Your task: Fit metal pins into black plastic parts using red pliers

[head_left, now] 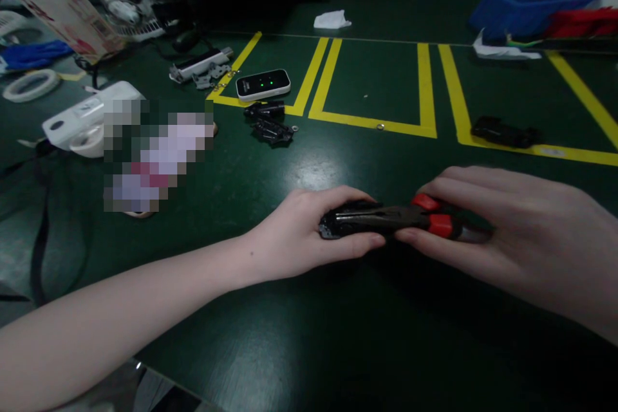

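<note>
My left hand [302, 232] is closed around a dark, glossy black part [345, 219], with the thumb along its near side and the fingers behind it. In my right hand [526, 244] are pliers with red grips [440, 225], held between thumb and fingers. Their dark metal head points left and meets the black part between my two hands. Exactly where the jaws touch it I cannot tell. Both hands are low over the green table [232, 335].
Black plastic pieces [270, 129] lie beyond my left hand, near a white-edged device [263, 85] with green lights. Another black part [505, 133] sits at the right on yellow tape [376, 125]. A blurred-out phone-like object [164, 154] lies left; a blue bin [531, 3] stands back right.
</note>
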The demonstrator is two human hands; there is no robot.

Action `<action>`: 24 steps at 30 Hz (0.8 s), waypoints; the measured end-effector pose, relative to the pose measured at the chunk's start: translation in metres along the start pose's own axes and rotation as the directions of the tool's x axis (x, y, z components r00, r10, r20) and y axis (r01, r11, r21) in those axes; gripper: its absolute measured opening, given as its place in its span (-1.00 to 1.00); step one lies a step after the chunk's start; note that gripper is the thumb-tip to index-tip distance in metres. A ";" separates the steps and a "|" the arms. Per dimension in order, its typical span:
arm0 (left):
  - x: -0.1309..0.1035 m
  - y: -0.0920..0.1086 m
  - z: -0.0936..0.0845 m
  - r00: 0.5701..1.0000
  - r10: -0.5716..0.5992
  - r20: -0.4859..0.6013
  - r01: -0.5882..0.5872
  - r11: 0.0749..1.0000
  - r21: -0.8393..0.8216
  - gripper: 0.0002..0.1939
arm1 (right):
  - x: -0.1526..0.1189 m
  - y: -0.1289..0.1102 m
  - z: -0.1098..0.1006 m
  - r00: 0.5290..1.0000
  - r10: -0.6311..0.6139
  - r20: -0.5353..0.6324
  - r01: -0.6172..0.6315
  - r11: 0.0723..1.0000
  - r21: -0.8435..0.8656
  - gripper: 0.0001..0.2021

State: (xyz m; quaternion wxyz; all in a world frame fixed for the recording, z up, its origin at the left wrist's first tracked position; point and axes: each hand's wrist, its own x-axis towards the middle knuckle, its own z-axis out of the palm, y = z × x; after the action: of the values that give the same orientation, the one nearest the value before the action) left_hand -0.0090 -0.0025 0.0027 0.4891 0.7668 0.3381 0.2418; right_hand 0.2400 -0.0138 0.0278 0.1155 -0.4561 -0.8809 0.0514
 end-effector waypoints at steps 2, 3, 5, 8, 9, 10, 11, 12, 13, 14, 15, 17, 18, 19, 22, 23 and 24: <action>0.000 0.000 0.000 1.000 0.000 -0.004 0.000 1.000 0.003 -0.59 | 0.000 0.000 -0.001 1.000 0.004 -0.005 -0.004 1.000 -0.014 -0.51; 0.001 0.000 0.000 1.000 -0.001 -0.003 0.001 1.000 0.005 -0.59 | 0.001 0.000 -0.001 1.000 0.005 -0.006 -0.006 1.000 -0.018 -0.50; 0.001 0.000 0.000 1.000 0.006 0.011 -0.006 1.000 0.012 -0.60 | 0.002 0.000 -0.002 1.000 -0.003 -0.007 0.003 1.000 -0.021 -0.48; 0.001 0.000 -0.001 0.999 0.015 0.045 -0.016 1.000 0.015 -0.61 | 0.004 0.000 -0.004 1.000 -0.028 -0.011 0.028 0.999 -0.031 -0.45; 0.001 0.001 -0.002 0.999 0.011 0.052 -0.012 1.000 0.015 -0.62 | 0.005 0.000 -0.005 1.000 -0.028 -0.009 0.027 0.999 -0.029 -0.44; 0.001 0.001 -0.002 0.998 0.003 0.055 -0.004 1.000 0.014 -0.63 | 0.005 0.000 -0.005 1.000 -0.026 -0.008 0.026 0.999 -0.020 -0.42; 0.001 0.002 -0.003 0.998 -0.007 0.059 0.006 1.000 0.011 -0.64 | 0.006 -0.001 -0.005 1.000 -0.025 -0.011 0.025 1.000 -0.006 -0.40; 0.001 0.002 -0.003 0.998 -0.018 0.061 0.018 1.000 0.007 -0.65 | 0.007 -0.002 -0.004 1.000 -0.019 -0.009 0.019 1.000 0.013 -0.39; 0.002 0.003 -0.004 0.998 -0.028 0.062 0.028 1.000 0.003 -0.65 | 0.008 -0.002 -0.003 1.000 -0.013 -0.006 0.013 0.999 0.032 -0.39; 0.002 0.003 -0.004 0.997 -0.037 0.064 0.037 0.999 0.002 -0.66 | 0.008 -0.003 -0.002 1.000 -0.008 0.001 0.008 0.999 0.048 -0.40; 0.003 0.003 -0.004 0.997 -0.043 0.066 0.043 0.999 0.004 -0.67 | 0.009 -0.003 -0.001 1.000 -0.004 0.003 0.004 0.998 0.056 -0.41; 0.004 0.003 -0.005 0.997 -0.043 0.072 0.042 0.999 0.011 -0.68 | 0.009 -0.002 0.000 1.000 -0.014 -0.003 0.014 0.999 0.045 -0.43; 0.004 0.002 -0.005 0.996 -0.039 0.075 0.038 0.999 0.011 -0.68 | 0.009 -0.001 0.000 1.000 -0.028 -0.011 0.028 0.999 0.030 -0.44; 0.005 0.002 -0.005 0.996 -0.035 0.080 0.034 0.999 0.006 -0.67 | 0.009 0.000 0.000 0.999 -0.046 -0.028 0.046 0.999 0.010 -0.44; 0.004 0.003 -0.005 0.995 -0.038 0.096 0.040 0.999 -0.020 -0.66 | 0.009 0.004 -0.004 0.995 -0.085 -0.052 0.082 0.995 -0.056 -0.45; 0.004 0.003 -0.006 0.993 -0.044 0.110 0.047 0.999 -0.026 -0.66 | 0.008 0.005 -0.006 0.994 -0.090 -0.058 0.086 0.994 -0.071 -0.46; 0.004 0.004 -0.006 0.991 -0.052 0.125 0.056 0.998 -0.032 -0.67 | 0.008 0.007 -0.007 0.993 -0.097 -0.064 0.092 0.992 -0.084 -0.47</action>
State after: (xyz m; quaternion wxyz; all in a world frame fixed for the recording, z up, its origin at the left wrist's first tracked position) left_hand -0.0098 0.0030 0.0086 0.5291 0.7622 0.3232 0.1862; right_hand 0.2424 -0.0034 0.0346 0.1292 -0.4197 -0.8984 -0.0052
